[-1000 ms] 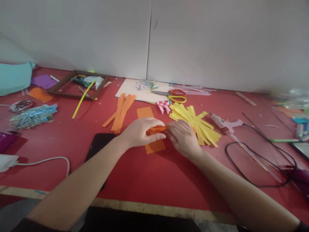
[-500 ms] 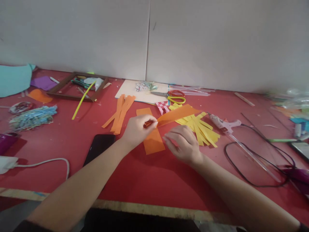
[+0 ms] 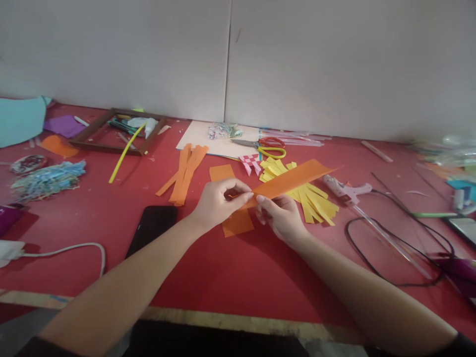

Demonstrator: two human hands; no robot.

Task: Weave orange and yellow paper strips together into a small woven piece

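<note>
so I've got the left hand (image 3: 217,204) and right hand (image 3: 285,218) both pinched on the near end of an orange strip (image 3: 292,179), which slants out over the yellow strips (image 3: 313,202), scissors (image 3: 259,145) lying behind

On my feed: red tabletop (image 3: 208,282), pale worn near edge (image 3: 223,320). Centre, I see orange sheet (image 3: 238,227) lying flat, partly hidden. Left of it, crossed orange strips (image 3: 185,173) and black phone (image 3: 154,225); right, heaped yellow strips (image 3: 314,201), then pink glue gun (image 3: 344,192) with looped black cord (image 3: 394,284). Far left, brown frame (image 3: 107,148); far middle, pale board (image 3: 195,136). Left side, frayed blue bundle (image 3: 50,180); near left, white plug (image 3: 11,252).
</note>
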